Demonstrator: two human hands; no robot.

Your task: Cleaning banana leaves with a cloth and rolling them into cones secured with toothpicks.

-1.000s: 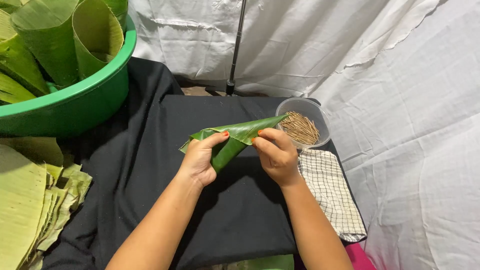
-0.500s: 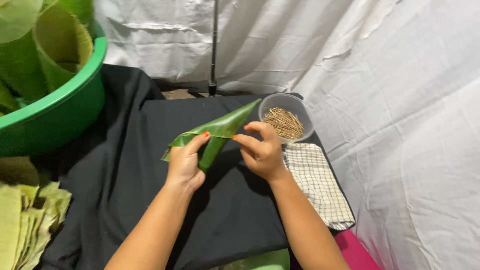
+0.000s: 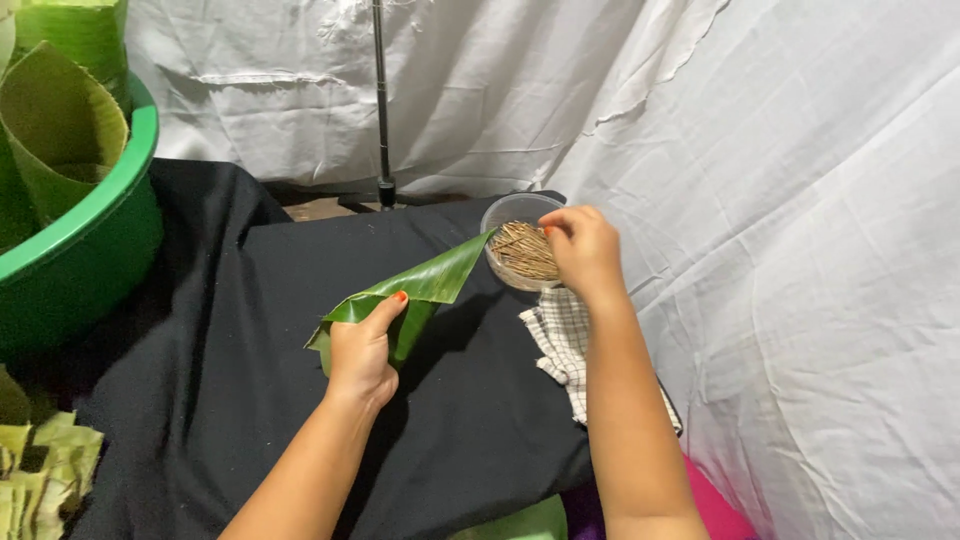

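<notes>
Only the left hand point(image 3: 362, 352) now holds the folded banana leaf point(image 3: 410, 296); half a second ago both hands pinched it, and the right hand point(image 3: 585, 250) has since let go and gone to the clear bowl of thin sticks point(image 3: 520, 250) at the far right edge of the black-draped table point(image 3: 200, 330). From the left: a green basin point(image 3: 90, 250) with rolled leaves point(image 3: 60, 130) sits at the table's far left corner, and a pile of cut leaf pieces point(image 3: 40, 470) lies below it at the left edge. Near the middle, the left hand's fingers are wrapped around the leaf's folded lower end, thumb pressed on top, while its pointed tip reaches toward the bowl's rim. Further right, the right hand's fingers are bunched over the sticks; whether they have one pinched I cannot tell. A checked cloth point(image 3: 560, 340) lies just beside the bowl, toward the near edge. With one thumb alone keeping the fold closed, the leaf could spring open if that pressure eases, and the leaf tip so close to the bowl could nudge it or scatter sticks.
</notes>
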